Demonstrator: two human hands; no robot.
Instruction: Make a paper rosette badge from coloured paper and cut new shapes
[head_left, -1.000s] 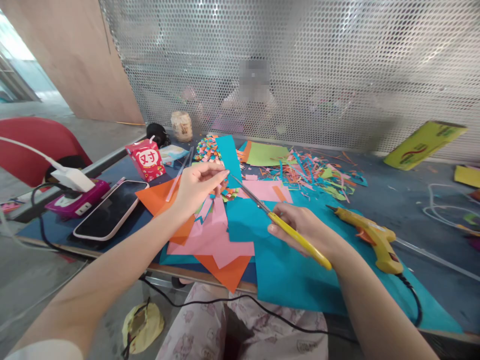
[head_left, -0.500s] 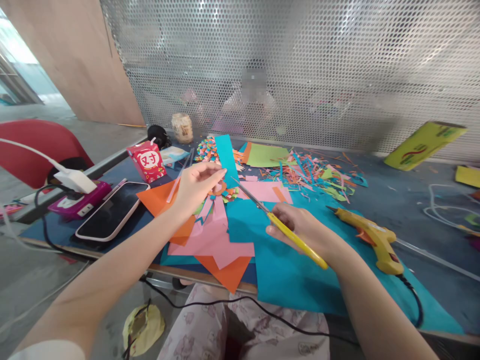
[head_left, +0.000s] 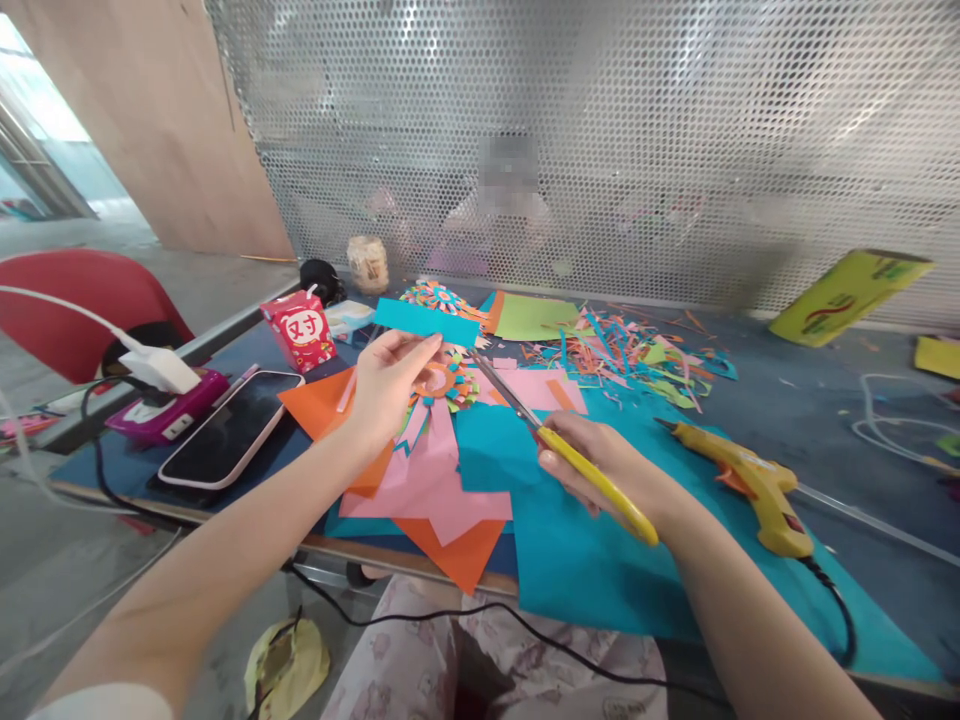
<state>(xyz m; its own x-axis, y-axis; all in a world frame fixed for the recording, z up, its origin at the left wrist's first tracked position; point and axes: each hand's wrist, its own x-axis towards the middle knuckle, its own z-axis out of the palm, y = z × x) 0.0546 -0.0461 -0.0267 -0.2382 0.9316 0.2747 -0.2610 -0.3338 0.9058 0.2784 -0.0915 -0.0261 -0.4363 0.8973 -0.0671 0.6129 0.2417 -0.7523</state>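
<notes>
Between thumb and fingers, my left hand [head_left: 394,380] pinches a blue paper strip [head_left: 426,322], held nearly crosswise above the table. My right hand [head_left: 592,465] grips yellow-handled scissors [head_left: 581,475], their blades pointing up and left. The blade tips lie at the strip's right end; whether they touch it I cannot tell. Below the strip is a paper rosette [head_left: 439,382] with pink and blue tails. Another multicoloured rosette [head_left: 442,297] lies behind the strip. Pink paper [head_left: 431,495], orange paper [head_left: 457,555] and large blue sheets [head_left: 592,570] spread under my hands.
A yellow glue gun [head_left: 742,480] rests at the right, its black cord hanging over the edge. Paper scraps [head_left: 630,350] and a green sheet [head_left: 536,318] lie at the back. On the left are a phone [head_left: 232,430], a purple power strip [head_left: 169,408] and a red drink carton [head_left: 298,328].
My left hand has turned the blue strip from upright to nearly crosswise, its free end now pointing left. My right hand still holds the scissors in nearly the same place.
</notes>
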